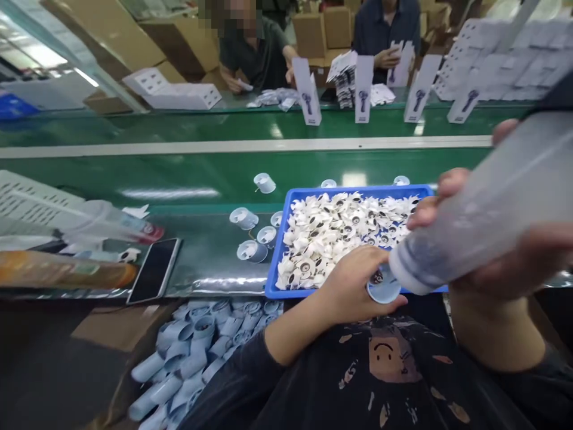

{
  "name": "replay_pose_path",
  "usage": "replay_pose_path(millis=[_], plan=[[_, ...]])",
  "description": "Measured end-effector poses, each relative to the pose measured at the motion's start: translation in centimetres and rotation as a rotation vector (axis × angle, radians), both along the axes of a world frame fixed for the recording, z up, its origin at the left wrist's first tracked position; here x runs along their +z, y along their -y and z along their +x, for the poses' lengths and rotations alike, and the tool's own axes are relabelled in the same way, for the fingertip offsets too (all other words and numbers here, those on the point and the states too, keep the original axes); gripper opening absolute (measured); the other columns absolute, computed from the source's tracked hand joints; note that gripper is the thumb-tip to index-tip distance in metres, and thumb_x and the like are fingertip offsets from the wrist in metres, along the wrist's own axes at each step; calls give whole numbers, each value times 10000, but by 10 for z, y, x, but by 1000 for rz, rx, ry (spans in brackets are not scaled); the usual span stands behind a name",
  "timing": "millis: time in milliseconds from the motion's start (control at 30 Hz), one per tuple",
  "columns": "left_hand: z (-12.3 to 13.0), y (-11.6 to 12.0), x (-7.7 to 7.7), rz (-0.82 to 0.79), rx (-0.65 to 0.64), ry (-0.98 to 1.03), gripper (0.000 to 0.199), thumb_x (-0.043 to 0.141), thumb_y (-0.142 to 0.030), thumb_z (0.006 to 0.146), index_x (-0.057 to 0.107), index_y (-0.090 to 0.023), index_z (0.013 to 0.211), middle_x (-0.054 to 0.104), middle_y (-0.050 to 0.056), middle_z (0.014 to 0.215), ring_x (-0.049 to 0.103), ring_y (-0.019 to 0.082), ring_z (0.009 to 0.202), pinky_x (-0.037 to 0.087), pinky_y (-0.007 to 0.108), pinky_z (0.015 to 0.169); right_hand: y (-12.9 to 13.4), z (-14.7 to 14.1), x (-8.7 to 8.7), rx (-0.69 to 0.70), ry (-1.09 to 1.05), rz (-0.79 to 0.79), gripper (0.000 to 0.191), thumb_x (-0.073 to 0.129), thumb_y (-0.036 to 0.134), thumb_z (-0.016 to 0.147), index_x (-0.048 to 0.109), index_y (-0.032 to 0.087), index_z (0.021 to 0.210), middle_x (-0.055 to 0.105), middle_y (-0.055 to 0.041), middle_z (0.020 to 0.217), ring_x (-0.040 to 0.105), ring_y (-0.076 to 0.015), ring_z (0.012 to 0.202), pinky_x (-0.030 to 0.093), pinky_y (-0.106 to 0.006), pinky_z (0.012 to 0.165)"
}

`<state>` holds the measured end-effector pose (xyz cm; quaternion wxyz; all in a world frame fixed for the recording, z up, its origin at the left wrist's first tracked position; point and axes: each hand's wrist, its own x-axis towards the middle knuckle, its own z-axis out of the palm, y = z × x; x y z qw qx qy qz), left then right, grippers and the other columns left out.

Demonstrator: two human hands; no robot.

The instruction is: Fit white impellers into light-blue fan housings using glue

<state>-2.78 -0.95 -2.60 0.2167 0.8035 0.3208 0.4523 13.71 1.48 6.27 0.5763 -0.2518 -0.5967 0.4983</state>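
Note:
My left hand (353, 283) is closed round a small light blue plastic cup (385, 292), with its open end facing up towards me. Something dark shows inside the cup. Close to the camera, my right hand (528, 257) grips a frosted bottle-shaped object (483, 203), slanted down to the left. Its white end points at the cup; whether the two touch I cannot tell. Behind both hands lies a blue tray (273, 275) heaped with small white fan-blade pieces (322, 239).
Several blue cups (253, 251) stand left of the tray, and more fill a box (192, 346) below the table edge. A phone (154, 269) and bottles (67, 269) lie at left. Across the green table (201, 167) two people work behind white boxes (363, 89).

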Motion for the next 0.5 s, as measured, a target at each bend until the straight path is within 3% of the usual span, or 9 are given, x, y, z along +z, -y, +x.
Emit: replay_pose_path(millis=[100, 267, 400, 500], plan=[[18, -4, 6, -27, -9, 25, 270, 724, -357, 749, 598, -197, 926, 683, 55, 862, 661, 222, 793, 566, 375, 700, -1, -3, -2, 47, -234, -23, 289, 805, 453, 733, 687, 266, 918, 613, -10, 902, 626, -151, 729, 569, -271, 589], [23, 1, 9, -157, -6, -19, 248, 697, -382, 724, 600, -195, 854, 667, 50, 813, 635, 209, 732, 546, 368, 640, 1, 0, -7, 24, -244, -31, 305, 827, 411, 708, 691, 245, 926, 645, -14, 913, 648, -151, 729, 583, -276, 612], [25, 5, 17, -268, 8, -39, 269, 753, -324, 686, 621, -176, 869, 690, 62, 857, 658, 225, 779, 552, 372, 688, 1, -2, -3, -40, -183, -109, 429, 848, 525, 630, 668, 235, 889, 655, -22, 896, 645, -166, 699, 580, -281, 567], [20, 4, 19, -372, -55, -62, 475, 812, -355, 661, 628, -202, 1071, 715, 61, 970, 681, 251, 842, 571, 391, 738, -1, 5, -2, -139, -79, -191, 560, 810, 667, 602, 650, 240, 927, 658, -38, 929, 657, -193, 731, 595, -320, 622]])
